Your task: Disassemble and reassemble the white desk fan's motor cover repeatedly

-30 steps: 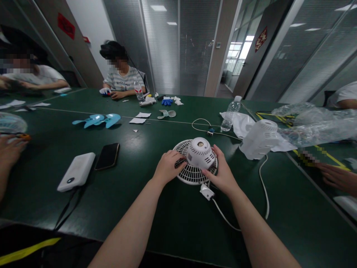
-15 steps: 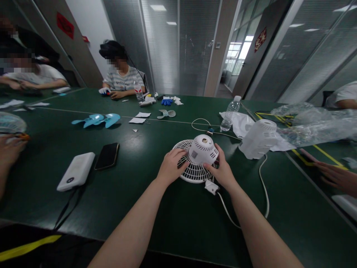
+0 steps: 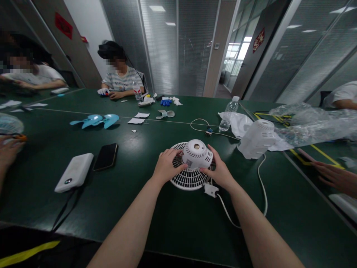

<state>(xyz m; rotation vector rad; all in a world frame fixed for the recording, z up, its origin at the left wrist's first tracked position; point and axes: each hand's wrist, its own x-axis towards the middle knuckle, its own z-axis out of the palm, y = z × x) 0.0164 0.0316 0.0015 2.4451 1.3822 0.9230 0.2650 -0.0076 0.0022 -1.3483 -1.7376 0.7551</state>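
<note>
The left hand [image 3: 166,166] and right hand [image 3: 219,170] clamp their grip on one white housing [image 3: 196,156] over one round grille [image 3: 189,181], two bottles [image 3: 231,108] standing farther across the table [image 3: 178,223].

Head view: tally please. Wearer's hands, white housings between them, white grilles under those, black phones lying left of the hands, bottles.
Hands (left hand, right hand): 2
White housing: 1
White grille: 1
Black phone: 1
Bottles: 2
Total: 7
</note>
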